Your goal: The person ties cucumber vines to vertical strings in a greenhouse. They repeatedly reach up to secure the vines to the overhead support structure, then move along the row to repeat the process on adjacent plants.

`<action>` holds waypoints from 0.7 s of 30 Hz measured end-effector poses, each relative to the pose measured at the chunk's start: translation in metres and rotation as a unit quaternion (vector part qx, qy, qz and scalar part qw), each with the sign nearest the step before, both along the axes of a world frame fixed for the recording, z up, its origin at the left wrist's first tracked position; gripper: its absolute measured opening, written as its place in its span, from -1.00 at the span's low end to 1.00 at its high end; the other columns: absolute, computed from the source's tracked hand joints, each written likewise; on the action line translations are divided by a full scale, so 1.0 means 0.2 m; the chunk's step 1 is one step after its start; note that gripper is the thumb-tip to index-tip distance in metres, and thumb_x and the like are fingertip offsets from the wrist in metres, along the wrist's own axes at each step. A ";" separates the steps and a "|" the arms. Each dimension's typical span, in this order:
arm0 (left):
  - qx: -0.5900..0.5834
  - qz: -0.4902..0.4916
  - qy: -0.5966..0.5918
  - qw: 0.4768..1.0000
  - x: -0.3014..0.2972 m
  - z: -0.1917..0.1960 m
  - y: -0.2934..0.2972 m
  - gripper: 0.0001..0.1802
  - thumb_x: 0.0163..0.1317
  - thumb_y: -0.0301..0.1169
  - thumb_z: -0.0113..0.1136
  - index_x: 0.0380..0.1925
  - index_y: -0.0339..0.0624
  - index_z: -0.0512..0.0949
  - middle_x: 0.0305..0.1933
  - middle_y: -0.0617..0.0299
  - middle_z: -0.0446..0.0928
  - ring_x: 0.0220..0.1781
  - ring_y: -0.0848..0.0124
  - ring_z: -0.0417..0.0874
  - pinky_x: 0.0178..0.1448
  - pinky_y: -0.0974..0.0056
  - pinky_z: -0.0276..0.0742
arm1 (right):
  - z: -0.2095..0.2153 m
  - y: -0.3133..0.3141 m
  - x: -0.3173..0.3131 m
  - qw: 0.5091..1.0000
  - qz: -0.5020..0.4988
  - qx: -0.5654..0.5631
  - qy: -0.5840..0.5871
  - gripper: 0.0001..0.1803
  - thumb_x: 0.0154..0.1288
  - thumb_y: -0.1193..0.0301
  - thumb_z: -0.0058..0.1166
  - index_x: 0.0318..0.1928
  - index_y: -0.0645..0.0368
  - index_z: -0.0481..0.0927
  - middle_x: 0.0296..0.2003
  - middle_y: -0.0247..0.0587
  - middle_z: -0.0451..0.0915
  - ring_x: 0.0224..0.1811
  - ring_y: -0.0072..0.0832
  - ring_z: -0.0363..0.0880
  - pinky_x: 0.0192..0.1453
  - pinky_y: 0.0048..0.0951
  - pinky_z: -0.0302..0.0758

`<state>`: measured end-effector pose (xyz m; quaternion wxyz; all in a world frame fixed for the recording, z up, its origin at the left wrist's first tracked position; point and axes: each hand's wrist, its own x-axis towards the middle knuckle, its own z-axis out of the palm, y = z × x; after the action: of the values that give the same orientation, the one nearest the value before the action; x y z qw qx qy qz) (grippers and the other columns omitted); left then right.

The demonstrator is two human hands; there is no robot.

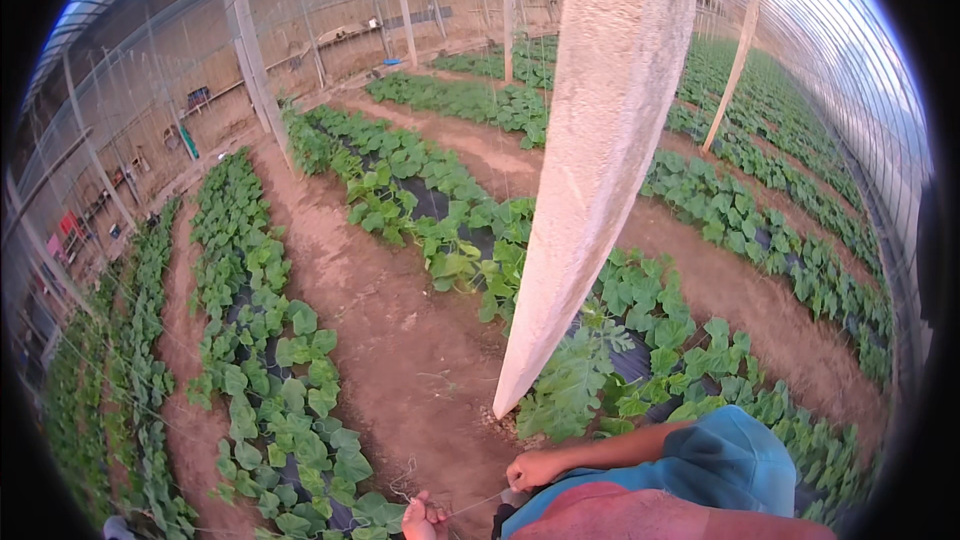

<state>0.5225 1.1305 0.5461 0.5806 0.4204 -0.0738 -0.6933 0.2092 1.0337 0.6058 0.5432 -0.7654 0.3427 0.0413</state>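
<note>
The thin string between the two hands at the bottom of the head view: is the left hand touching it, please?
Touching. The head view shows the left hand pinching the thin string, which runs taut across to the right hand near the concrete post.

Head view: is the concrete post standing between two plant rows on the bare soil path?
No, the post meets the ground at the edge of a plant row, beside the path.

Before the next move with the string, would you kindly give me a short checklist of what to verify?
1. Fist of the right hand closed on the thin string: ok.
2. Grip of the left hand on it: cannot tell, the picture's edge cuts it.
3. String straight between both hands: ok.
4. The concrete post close ahead: ok.
5. The plant leaves apart from the string: cannot tell.
</note>
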 end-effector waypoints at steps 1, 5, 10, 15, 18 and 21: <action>0.005 0.004 -0.001 1.000 0.06 -0.02 0.00 -0.59 0.61 -0.11 -0.07 0.17 -0.11 0.57 -0.37 0.31 0.52 -0.33 0.37 0.56 -0.09 0.15 0.56 | -0.01 -0.02 0.04 1.000 -0.004 0.004 -0.004 -0.72 0.34 0.20 0.20 -0.17 0.15 0.74 -0.39 -0.25 0.75 -0.32 -0.39 0.72 -0.19 -0.30 0.58; 0.015 0.013 0.005 1.000 0.26 -0.13 0.05 -0.59 0.59 -0.11 -0.06 0.15 -0.14 0.57 -0.27 0.27 0.57 -0.30 0.38 0.57 -0.16 0.23 0.56 | -0.10 -0.15 0.16 1.000 -0.027 0.015 -0.006 -0.74 0.28 0.24 0.21 -0.21 0.15 0.76 -0.39 -0.22 0.76 -0.30 -0.33 0.74 -0.17 -0.23 0.58; 0.054 0.022 -0.034 0.998 0.42 -0.28 0.16 -0.58 0.59 -0.12 -0.05 0.15 -0.18 0.57 -0.23 0.25 0.59 -0.28 0.41 0.57 -0.21 0.28 0.56 | -0.23 -0.30 0.22 1.000 -0.031 0.000 0.001 -0.76 0.25 0.25 0.23 -0.22 0.16 0.76 -0.38 -0.21 0.76 -0.31 -0.35 0.73 -0.18 -0.23 0.58; 0.132 0.073 -0.070 0.986 0.46 -0.21 -0.01 -0.57 0.59 -0.13 -0.04 0.13 -0.25 0.56 -0.38 0.31 0.47 -0.41 0.43 0.50 -0.30 0.27 0.55 | -0.27 -0.48 0.29 0.999 -0.045 -0.029 -0.006 -0.75 0.25 0.24 0.25 -0.21 0.13 0.76 -0.36 -0.16 0.76 -0.27 -0.27 0.75 -0.15 -0.20 0.60; 0.153 0.097 -0.093 0.979 0.50 -0.20 -0.12 -0.56 0.60 -0.14 -0.04 0.12 -0.29 0.56 -0.47 0.34 0.40 -0.49 0.44 0.46 -0.35 0.27 0.55 | -0.20 -0.58 0.36 0.996 -0.061 -0.063 0.014 -0.75 0.25 0.21 0.25 -0.22 0.12 0.76 -0.27 -0.09 0.77 -0.16 -0.17 0.75 -0.07 -0.14 0.60; 0.162 0.101 -0.132 0.973 0.53 -0.18 -0.30 -0.56 0.60 -0.15 -0.03 0.12 -0.33 0.56 -0.57 0.37 0.33 -0.56 0.46 0.42 -0.41 0.27 0.54 | -0.14 -0.67 0.39 0.992 -0.083 -0.077 0.062 -0.74 0.26 0.19 0.25 -0.19 0.08 0.76 -0.19 -0.07 0.76 -0.08 -0.09 0.73 -0.01 -0.08 0.59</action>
<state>0.6282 1.0698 0.5094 0.5572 0.6018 0.0063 -0.5722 0.2862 0.9002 0.5784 0.4620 -0.7697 0.4402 0.0167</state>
